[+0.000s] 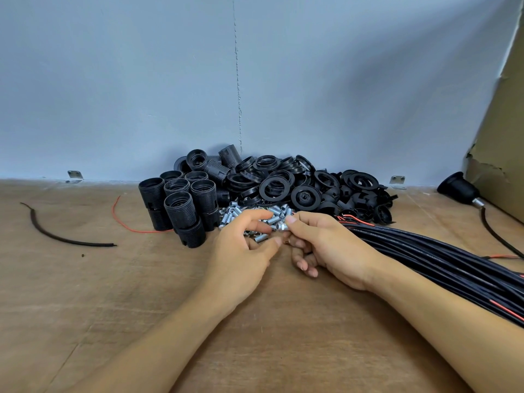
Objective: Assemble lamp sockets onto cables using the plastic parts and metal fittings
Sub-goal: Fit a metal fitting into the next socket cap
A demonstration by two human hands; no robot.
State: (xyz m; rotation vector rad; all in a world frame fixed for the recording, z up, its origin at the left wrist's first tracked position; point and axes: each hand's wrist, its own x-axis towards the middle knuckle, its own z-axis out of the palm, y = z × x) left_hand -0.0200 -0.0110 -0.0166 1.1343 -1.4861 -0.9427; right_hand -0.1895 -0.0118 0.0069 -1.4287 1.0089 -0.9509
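Where the wooden table (85,293) reaches its left side, a short black cable offcut (61,235) lies curved on the boards. Just right of it a loose red wire (124,224) loops toward the plastic parts.

Black threaded socket barrels (181,207) come next, standing upright and packed together, some stacked two high. A few more lie on their sides behind them, near the wall (141,80). Touching the barrels on their right is a heap of small silver metal fittings (235,215), short threaded tubes lying every way.

The left hand (243,251) rests over the near edge of this heap, its fingers curved and its thumb stretched toward the other hand. I cannot tell whether it grips anything.

The right hand (326,248) meets it from the right and pinches a single fitting (282,226) between thumb and forefinger, its other fingers curled under the palm.

Behind both hands, black plastic rings and caps (276,187) are piled against the wall. A thick bundle of black cables (425,253) runs from behind the right hand off the right edge, with red wire ends showing near the caps.

At the far right, an assembled socket (458,188) lies on its own cable beside a cardboard sheet (504,131).
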